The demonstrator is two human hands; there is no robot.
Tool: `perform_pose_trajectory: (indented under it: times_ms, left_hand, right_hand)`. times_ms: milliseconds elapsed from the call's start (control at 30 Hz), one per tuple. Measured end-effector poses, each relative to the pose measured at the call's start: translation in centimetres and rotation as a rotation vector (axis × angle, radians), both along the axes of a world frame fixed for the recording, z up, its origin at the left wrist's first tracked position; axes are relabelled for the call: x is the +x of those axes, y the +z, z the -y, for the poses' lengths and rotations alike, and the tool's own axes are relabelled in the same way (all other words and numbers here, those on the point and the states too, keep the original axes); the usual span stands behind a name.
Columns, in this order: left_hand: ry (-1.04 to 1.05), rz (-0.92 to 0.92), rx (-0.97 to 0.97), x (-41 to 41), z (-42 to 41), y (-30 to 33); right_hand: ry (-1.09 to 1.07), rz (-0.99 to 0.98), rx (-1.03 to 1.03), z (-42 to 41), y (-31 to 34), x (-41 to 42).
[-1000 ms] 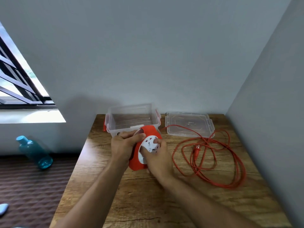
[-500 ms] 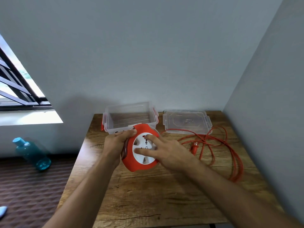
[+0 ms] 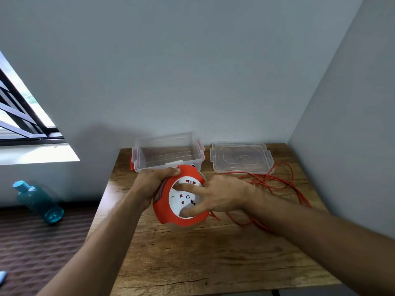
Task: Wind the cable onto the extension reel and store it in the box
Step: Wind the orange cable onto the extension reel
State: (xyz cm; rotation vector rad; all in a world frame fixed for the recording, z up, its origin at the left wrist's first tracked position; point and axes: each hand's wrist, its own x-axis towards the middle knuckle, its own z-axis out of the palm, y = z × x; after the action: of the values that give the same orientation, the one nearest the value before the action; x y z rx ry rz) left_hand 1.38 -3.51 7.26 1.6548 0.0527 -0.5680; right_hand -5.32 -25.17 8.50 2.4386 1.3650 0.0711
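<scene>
Since the earlier frames the right hand [image 3: 222,194] had swung round the white socket face, its fingers spread and pressing there, turning it.

In the head view, the round orange plastic extension reel [image 3: 180,197] stood tilted on edge on the wooden bench [image 3: 192,259], just in front of the clear plastic box [image 3: 168,153]. The left hand [image 3: 152,184] was clenched on its upper left rim. Most of the thin orange cable [image 3: 284,184] lay loose to the right, near the clear lid [image 3: 241,157]. Winding looked barely begun; storing was not yet done.
</scene>
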Motion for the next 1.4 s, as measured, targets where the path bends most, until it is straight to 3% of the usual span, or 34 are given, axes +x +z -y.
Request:
perform_pose_trajectory:
  times_ms: [233, 467, 567, 633, 733, 800, 900, 933, 1000, 1067, 1133, 1200, 1300, 1400]
  left_hand:
    - [0.048, -0.001, -0.002, -0.5, 0.8, 1.0]
    - [0.121, 0.067, -0.028, -0.5, 1.1, 0.7]
    - [0.196, 0.073, -0.106, -0.7, 1.8, 0.1]
    - [0.247, 0.079, -0.165, -1.1, 2.4, -0.4]
    - [0.276, 0.112, -0.184, -1.9, 3.3, -1.2]
    - [0.328, 0.099, -0.208, -2.1, 3.2, -1.7]
    - [0.387, 0.03, -0.261, -1.8, 2.3, -2.3]
    - [0.398, 0.019, -0.274, -1.7, 2.1, -2.4]
    - [0.404, 0.019, -0.28, -1.5, 1.8, -2.5]
    - [0.385, 0.029, -0.266, -1.3, 1.7, -2.4]
    - [0.348, 0.032, -0.243, -0.8, 1.4, -2.2]
    - [0.259, 0.017, -0.247, -0.1, 0.9, -1.9]
    - [0.056, 0.007, -0.143, 0.5, 0.6, -0.7]
    - [0.026, 0.028, -0.093, 0.4, 1.2, 0.0]
  right_hand:
    - [-0.003, 0.09, 0.076, -0.8, -1.3, 0.4]
    - [-0.454, -0.01, 0.209, -2.9, -3.6, -0.7]
    - [-0.821, -0.058, 0.549, -3.7, -3.3, -1.3]
    - [-1.118, -0.164, 0.949, -5.3, -3.5, -1.9]
    - [-1.506, -0.713, 1.748, -7.4, -3.6, -1.6]
    - [-1.61, -1.022, 1.95, -7.5, -3.0, -1.6]
    - [-1.495, -1.097, 1.819, -6.2, -2.6, -2.3]
    - [-1.47, -1.005, 1.721, -5.7, -2.4, -2.5]
    - [-1.38, -0.636, 1.423, -4.6, -2.2, -2.9]
    - [-1.063, -0.243, 1.008, -3.4, -2.0, -2.9]
    - [-0.638, -0.144, 0.567, -2.5, -1.6, -2.5]
    - [-0.377, -0.108, 0.267, -1.8, -1.5, -1.8]
    - [-0.311, -0.106, 0.153, -1.2, -1.6, -0.7]
    - [-0.249, -0.068, 0.079, -1.4, -2.1, -0.1]
